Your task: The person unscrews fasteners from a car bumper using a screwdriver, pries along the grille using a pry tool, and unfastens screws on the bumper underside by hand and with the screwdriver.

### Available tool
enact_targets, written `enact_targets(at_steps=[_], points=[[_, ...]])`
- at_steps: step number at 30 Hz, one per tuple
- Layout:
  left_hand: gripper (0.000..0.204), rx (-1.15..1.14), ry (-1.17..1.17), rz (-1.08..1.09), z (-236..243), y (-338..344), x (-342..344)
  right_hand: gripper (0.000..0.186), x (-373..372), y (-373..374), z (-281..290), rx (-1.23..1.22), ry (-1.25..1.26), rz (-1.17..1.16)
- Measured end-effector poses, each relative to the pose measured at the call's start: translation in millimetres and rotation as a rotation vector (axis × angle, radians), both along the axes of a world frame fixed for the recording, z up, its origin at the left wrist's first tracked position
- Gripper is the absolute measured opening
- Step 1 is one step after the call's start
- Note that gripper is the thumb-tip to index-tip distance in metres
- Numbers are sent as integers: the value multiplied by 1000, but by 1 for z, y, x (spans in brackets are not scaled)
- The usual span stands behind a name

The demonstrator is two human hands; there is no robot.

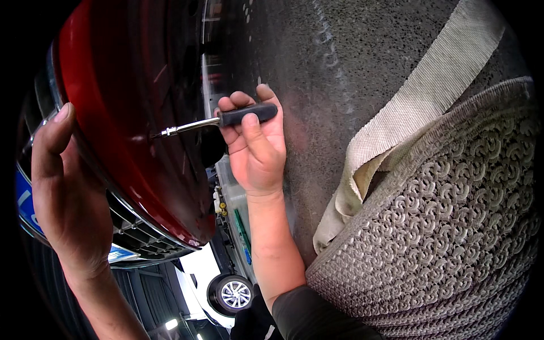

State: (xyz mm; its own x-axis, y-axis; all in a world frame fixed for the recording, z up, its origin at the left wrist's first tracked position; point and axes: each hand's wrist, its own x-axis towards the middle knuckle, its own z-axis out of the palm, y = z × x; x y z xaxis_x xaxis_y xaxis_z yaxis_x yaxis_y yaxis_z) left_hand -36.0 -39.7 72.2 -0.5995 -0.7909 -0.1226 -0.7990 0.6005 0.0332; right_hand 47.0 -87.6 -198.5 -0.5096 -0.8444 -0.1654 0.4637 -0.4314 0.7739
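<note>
In my right hand (258,147) is a screwdriver (249,114) with a black handle and a metal shaft. The fingers and thumb close round the handle. Its shaft points left, and the tip is at the underside of a glossy red car bumper (122,113); whether it touches a fastener there I cannot make out. My left hand (71,204) rests against the front of the bumper by the black grille (150,232). Its thumb is stretched out along the bumper's edge, while the other fingers are partly hidden.
A grey patterned mat (447,209) lies at the right, with a beige strap (408,107) across its edge. Dark speckled floor (317,124) runs beside the car. Farther off are a green object (242,235) and a white car's wheel (234,293).
</note>
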Motion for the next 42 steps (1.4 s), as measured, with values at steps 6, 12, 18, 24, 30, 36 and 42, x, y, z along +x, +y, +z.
enact_targets(at_steps=[6,12,18,24,30,36,42], points=[[59,-31,8,12,4,-1,2,57,-5,1,6,162,140,213],[58,-56,-41,-32,2,-1,1,57,-11,6,5,51,-62,50],[55,-30,-42,-19,1,-1,-1,43,1,2,-1,112,89,74],[55,42,-31,-10,3,0,0,54,-4,3,6,189,136,127],[56,43,-17,-4,1,0,0,57,-8,7,1,58,-3,48],[54,66,-51,-24,5,-1,1,51,-4,6,3,236,212,153],[55,-38,-19,6,-5,4,-3,61,-7,4,2,108,76,-20]])
